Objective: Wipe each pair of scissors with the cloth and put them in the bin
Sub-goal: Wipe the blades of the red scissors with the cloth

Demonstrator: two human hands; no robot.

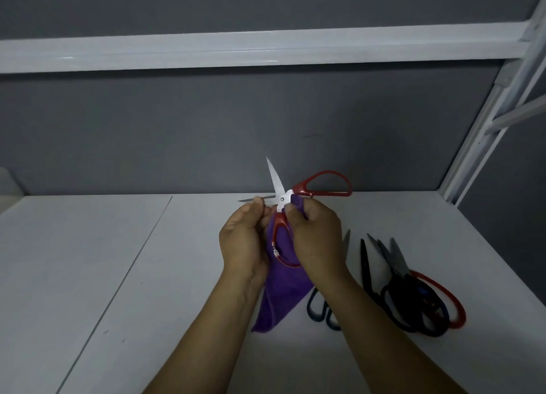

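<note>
Now your left hand pinches the red-handled scissors by a blade; your right hand grips the purple cloth.

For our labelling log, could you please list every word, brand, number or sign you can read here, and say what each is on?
No text here can be read.
On the red-handled scissors: small white marks on the lower handle loop, too blurred to read.
On the spare scissors lying on the white table: no marking visible.
On the purple cloth: no label visible.
</note>
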